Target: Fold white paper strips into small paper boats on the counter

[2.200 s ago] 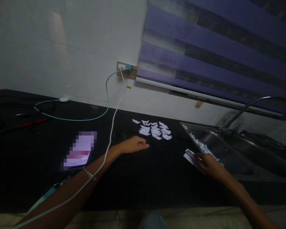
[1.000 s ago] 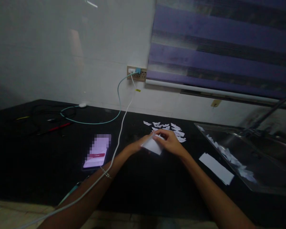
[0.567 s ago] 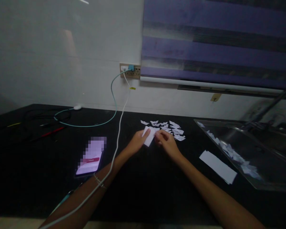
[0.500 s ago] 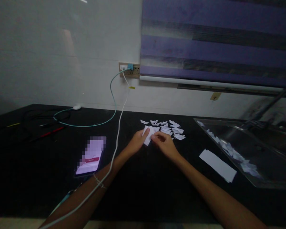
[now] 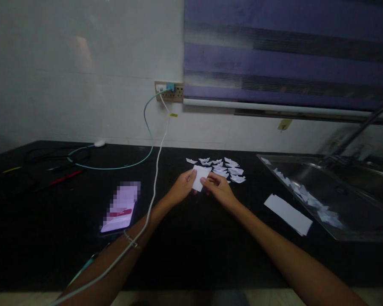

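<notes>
Both my hands meet over the black counter [image 5: 191, 246] and pinch one small white paper sheet [image 5: 199, 177]. My left hand [image 5: 180, 189] grips its left edge with closed fingers. My right hand [image 5: 218, 190] holds the right edge, thumb and fingers pressed together. Just beyond the sheet lies a cluster of several small folded white paper pieces [image 5: 225, 168]. A stack of white paper strips [image 5: 287, 214] rests on the counter to my right, away from both hands.
A lit phone [image 5: 120, 208] lies left of my left arm. A white cable [image 5: 156, 170] and a teal cable [image 5: 137, 157] run from the wall socket [image 5: 169, 91]. A steel sink [image 5: 338, 208] with paper scraps sits at right. Pens and cords lie at far left.
My right hand took a sheet from the stack by the sink and carried it to the middle, where my left hand joined it. Both hands have since kept working the sheet.
</notes>
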Tool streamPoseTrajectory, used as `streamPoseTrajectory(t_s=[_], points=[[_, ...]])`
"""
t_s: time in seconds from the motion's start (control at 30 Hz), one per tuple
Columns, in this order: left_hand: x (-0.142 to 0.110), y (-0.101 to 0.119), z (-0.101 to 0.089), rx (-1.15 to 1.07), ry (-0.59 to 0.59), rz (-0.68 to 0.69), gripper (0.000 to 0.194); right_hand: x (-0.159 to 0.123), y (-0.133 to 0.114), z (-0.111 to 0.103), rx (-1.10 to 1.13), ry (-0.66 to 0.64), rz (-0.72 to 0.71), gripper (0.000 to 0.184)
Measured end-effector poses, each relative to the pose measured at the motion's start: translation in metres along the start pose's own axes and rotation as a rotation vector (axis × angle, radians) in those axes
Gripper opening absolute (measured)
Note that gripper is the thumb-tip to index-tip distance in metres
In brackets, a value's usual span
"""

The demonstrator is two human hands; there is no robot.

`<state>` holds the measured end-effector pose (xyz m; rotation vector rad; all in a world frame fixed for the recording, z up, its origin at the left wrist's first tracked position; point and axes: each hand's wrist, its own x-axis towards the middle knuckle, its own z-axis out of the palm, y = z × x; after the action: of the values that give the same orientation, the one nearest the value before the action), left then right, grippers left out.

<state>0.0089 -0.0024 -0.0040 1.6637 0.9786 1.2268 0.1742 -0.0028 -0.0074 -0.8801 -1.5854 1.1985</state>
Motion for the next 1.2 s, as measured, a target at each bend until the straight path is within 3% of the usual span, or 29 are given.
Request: streamPoseTrajectory(t_s=[0.43, 0.57, 0.7, 0.83, 1.0, 1.2], points=[[0.000, 0.003, -0.004, -0.070, -0.047, 0.013, 0.047, 0.003, 0.006, -0.005, -0.071, -0.042, -0.064, 0.033], [0.000, 0.002, -0.012, -0.146, -0.183, -0.061, 0.047, 0.005, 0.007, -0.012, -0.123, -0.087, -0.105, 0.035], [0.001, -0.003, -0.017, 0.001, -0.322, -0.071, 0.061, 0.006, 0.009, -0.017, -0.168, -0.128, -0.120, 0.033], [0.000, -0.006, -0.014, 0.089, -0.297, -0.066, 0.067, 0.007, 0.014, -0.016, -0.093, -0.125, -0.067, 0.033], [-0.003, -0.004, -0.012, 0.076, -0.271, -0.071, 0.061, 0.009, 0.019, -0.017, -0.081, -0.133, -0.050, 0.035], [-0.002, -0.004, -0.011, 0.075, -0.147, -0.054, 0.057, 0.006, 0.012, -0.018, -0.138, -0.174, -0.054, 0.035]])
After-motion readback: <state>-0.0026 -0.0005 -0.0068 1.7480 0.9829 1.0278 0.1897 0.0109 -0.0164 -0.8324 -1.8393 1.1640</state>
